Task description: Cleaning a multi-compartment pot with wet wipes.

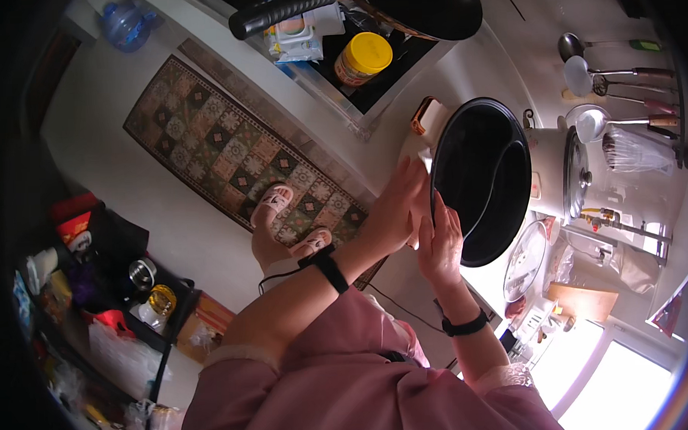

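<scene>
An oval, black-lined pot with a curved divider [493,181] stands before me, its outside pale and a copper-coloured handle [426,115] at its upper end. My right hand [440,246] grips its near rim, fingertips at the edge. Beside it, my left hand [398,213] lies against the pale outer side, its fingers partly hidden; whether it holds anything cannot be told. Black bands circle both wrists.
Beyond the pot are a lidded pale pot [550,171] and a glass lid [526,260]. A yellow-lidded jar [369,54] and a black frying pan [428,10] are at the top. Ladles [580,76] hang at right. A patterned mat [222,139] lies below.
</scene>
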